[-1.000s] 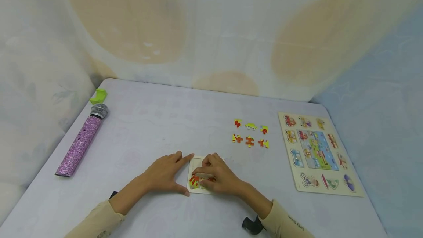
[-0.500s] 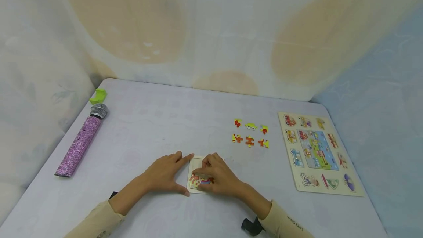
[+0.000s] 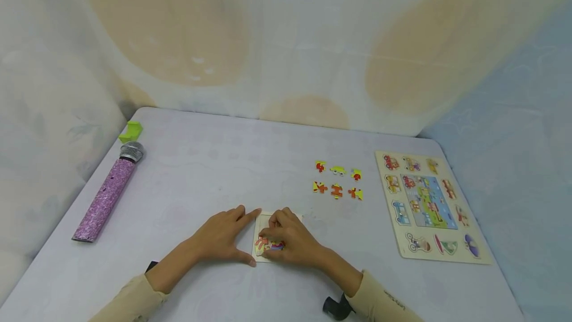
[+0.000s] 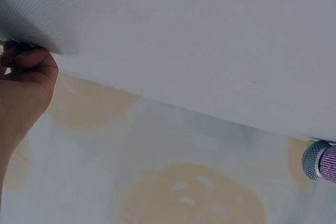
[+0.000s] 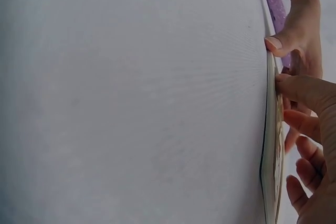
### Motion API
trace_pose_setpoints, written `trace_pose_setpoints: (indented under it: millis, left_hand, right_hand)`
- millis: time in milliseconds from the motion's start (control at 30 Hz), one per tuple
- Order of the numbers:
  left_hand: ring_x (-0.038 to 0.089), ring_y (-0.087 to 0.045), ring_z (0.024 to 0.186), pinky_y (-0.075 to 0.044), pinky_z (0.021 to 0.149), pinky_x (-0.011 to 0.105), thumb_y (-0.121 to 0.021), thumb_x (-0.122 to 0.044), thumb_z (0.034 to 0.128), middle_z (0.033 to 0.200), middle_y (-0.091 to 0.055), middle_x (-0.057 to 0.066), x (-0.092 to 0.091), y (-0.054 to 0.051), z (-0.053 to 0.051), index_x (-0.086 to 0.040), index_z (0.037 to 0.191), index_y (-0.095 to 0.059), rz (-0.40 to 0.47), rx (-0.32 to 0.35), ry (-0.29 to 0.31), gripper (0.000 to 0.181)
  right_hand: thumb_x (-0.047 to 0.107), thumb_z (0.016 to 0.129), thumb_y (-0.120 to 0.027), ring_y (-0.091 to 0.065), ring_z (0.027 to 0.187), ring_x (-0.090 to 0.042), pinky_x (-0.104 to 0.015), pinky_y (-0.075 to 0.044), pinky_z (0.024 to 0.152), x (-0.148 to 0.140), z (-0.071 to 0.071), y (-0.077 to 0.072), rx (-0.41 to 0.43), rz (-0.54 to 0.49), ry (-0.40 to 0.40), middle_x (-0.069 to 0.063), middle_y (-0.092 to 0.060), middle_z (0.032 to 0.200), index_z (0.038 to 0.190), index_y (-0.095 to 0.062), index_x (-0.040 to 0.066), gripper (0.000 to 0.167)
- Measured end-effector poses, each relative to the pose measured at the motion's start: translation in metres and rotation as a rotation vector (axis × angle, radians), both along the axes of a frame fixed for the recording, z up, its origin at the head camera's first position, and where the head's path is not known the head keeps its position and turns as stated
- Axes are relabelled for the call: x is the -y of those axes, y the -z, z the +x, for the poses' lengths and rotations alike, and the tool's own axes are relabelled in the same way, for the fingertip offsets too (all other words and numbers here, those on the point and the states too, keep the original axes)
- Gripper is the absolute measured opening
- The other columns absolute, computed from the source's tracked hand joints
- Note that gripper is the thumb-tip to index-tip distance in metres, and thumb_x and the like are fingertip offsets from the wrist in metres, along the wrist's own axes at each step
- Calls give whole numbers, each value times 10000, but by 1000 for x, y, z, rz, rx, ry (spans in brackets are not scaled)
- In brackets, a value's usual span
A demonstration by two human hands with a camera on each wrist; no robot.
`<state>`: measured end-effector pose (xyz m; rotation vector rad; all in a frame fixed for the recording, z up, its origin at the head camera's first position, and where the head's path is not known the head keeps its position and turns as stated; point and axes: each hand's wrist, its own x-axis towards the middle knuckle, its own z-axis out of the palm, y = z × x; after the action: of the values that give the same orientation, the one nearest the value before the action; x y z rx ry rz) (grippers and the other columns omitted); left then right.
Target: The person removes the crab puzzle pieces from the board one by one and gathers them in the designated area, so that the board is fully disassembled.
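Note:
In the head view, a small wooden puzzle tray (image 3: 262, 220) lies near the table's front edge, with red and yellow jigsaw pieces (image 3: 260, 245) along its lower part. My left hand (image 3: 219, 237) braces the tray's left edge, thumb and index finger spread straight. Over the tray, my right hand (image 3: 295, 237) pinches a colourful puzzle piece (image 3: 277, 245) lying flat in the lower row; its fingers partly cover it. The right wrist view has the tray (image 5: 271, 150) edge-on, the right thumb (image 5: 304, 90) on its near side. In the left wrist view, part of a hand (image 4: 34, 69) shows.
Several loose jigsaw pieces (image 3: 337, 191) lie in two rows beyond the right hand. A larger picture puzzle board (image 3: 393, 222) rests at the right. At the left edge are a purple glittery microphone (image 3: 107, 195) and a green block (image 3: 131, 131).
The piece under my right hand was tilted up between thumb and finger; it now lies flat in the tray. My left hand has stayed at the tray's edge.

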<state>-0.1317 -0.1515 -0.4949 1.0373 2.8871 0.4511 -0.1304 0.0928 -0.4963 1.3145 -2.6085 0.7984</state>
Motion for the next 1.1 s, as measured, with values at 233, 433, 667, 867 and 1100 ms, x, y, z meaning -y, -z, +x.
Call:
trace_pose_setpoints:
  millis: [233, 433, 667, 867, 1100]
  left_hand:
    - [69, -353, 691, -327, 622, 206, -671, -850, 616, 959, -357, -74, -1, 1, 0, -171, 1494, -451, -13, -9, 0, 1131]
    - [64, -362, 704, -333, 630, 203, -661, -864, 611, 963, -362, -75, -1, 2, -1, -182, 1490, -459, -27, -26, -6, 1131]
    - [74, -362, 714, -326, 632, 211, -649, -868, 623, 970, -369, -64, -2, 1, 0, -173, 1486, -461, -27, -6, -7, 1123]
    - [69, -361, 716, -321, 629, 205, -656, -864, 620, 973, -367, -67, -2, 0, 0, -170, 1486, -461, -27, -9, -8, 1127]
    - [64, -364, 712, -322, 629, 202, -683, -846, 611, 973, -369, -75, -2, -1, 1, -179, 1494, -452, -34, -8, -13, 1130]
  right_hand:
    - [340, 739, -864, -372, 947, -93, -242, -367, 819, -11, -4, -7, 36, -33, 58, 55, -461, 968, 1007, -778, 192, 318]
    - [351, 715, -888, -361, 949, -89, -261, -360, 804, -37, -14, -10, 40, -32, 158, 62, -439, 956, 987, -780, 199, 329]
    - [299, 697, -906, -381, 949, -129, -301, -354, 803, -70, -26, -9, 14, -52, 250, 32, -455, 944, 992, -792, 164, 344]
    - [247, 701, -904, -386, 968, -152, -334, -361, 835, -92, -37, -9, 41, -38, 325, 7, -461, 948, 1013, -797, 143, 346]
    - [254, 685, -914, -382, 923, -166, -345, -350, 812, -109, -49, -5, 0, -28, 382, -16, -487, 931, 1022, -801, 132, 376]
